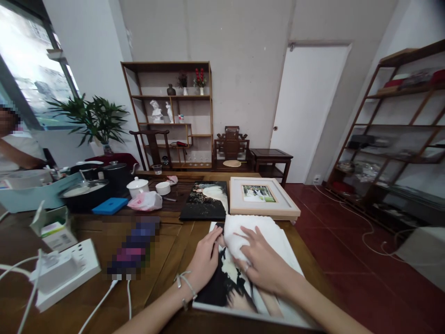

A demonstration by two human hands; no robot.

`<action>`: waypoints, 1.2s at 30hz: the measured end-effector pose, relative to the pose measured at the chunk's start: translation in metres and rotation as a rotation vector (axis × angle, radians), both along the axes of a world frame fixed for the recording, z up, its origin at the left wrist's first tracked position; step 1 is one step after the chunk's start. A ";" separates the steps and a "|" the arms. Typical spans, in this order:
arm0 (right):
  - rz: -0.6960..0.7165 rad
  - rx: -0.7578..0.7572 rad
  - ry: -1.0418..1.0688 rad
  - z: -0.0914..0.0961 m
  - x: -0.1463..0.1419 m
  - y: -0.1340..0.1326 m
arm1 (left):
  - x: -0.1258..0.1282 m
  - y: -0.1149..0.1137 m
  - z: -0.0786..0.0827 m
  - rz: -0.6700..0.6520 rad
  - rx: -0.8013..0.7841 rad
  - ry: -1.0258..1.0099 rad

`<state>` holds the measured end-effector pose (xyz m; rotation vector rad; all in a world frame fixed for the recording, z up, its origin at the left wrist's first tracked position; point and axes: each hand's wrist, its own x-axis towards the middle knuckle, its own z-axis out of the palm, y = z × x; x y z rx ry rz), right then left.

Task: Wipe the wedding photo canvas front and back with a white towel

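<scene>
Nearest on the counter (pixel 167 264), a photo panel (pixel 227 271) lies flat. The left hand (pixel 208 250) rests on its left edge, fingers extended; the right hand (pixel 259 260), fingers spread wide, presses a white cloth (pixel 239 234) onto it. To the left are a power strip (pixel 88 260) and an open carton (pixel 57 232) with a white packet inside. Just beyond the panel, a dark picture (pixel 205 202) and a framed photo (pixel 259 193) hem it in. Farther left stand a lidded white cup (pixel 138 188), a glass-lidded pan (pixel 85 195) and a pale-blue bin (pixel 38 199) of mixed items. Behind, a shelf's vase (pixel 201 91) holds red flowers (pixel 200 78).
</scene>
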<state>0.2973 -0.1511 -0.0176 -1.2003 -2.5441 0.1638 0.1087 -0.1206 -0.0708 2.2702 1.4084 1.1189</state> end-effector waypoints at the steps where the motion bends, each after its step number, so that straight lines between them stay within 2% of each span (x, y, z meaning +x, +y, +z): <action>1: 0.018 0.007 -0.010 -0.001 -0.003 -0.007 | 0.000 0.000 0.001 -0.012 0.000 -0.007; 7: 0.135 -0.074 -0.139 -0.019 -0.007 -0.049 | 0.001 0.000 0.004 -0.022 -0.053 0.045; 10: 0.157 -0.091 -0.125 -0.023 0.002 -0.059 | 0.000 0.000 0.001 -0.030 -0.040 0.066; 13: 0.165 -0.097 -0.103 -0.019 0.018 -0.062 | 0.000 0.001 -0.002 -0.046 -0.017 0.078; 16: 0.079 -0.053 -0.057 -0.012 0.036 -0.055 | 0.000 0.002 -0.003 -0.051 -0.029 0.088; 20: -0.115 -0.062 0.025 -0.009 0.055 -0.022 | 0.000 0.001 -0.001 -0.064 -0.059 0.099; 23: -0.173 -0.089 0.081 -0.010 0.061 0.003 | 0.000 0.001 -0.001 -0.072 -0.067 0.102; 25: -0.178 -0.071 0.095 -0.011 0.060 0.009 | 0.000 0.002 -0.001 -0.074 -0.070 0.105; 27: -0.142 -0.053 0.088 -0.011 0.056 0.002 | -0.001 0.002 -0.002 -0.069 -0.071 0.110; 31: -0.008 -0.077 0.048 -0.008 0.044 -0.032 | 0.000 0.001 -0.001 -0.061 -0.067 0.110; 36: 0.130 -0.296 0.025 -0.008 0.027 -0.060 | 0.001 -0.001 0.003 -0.074 -0.067 0.097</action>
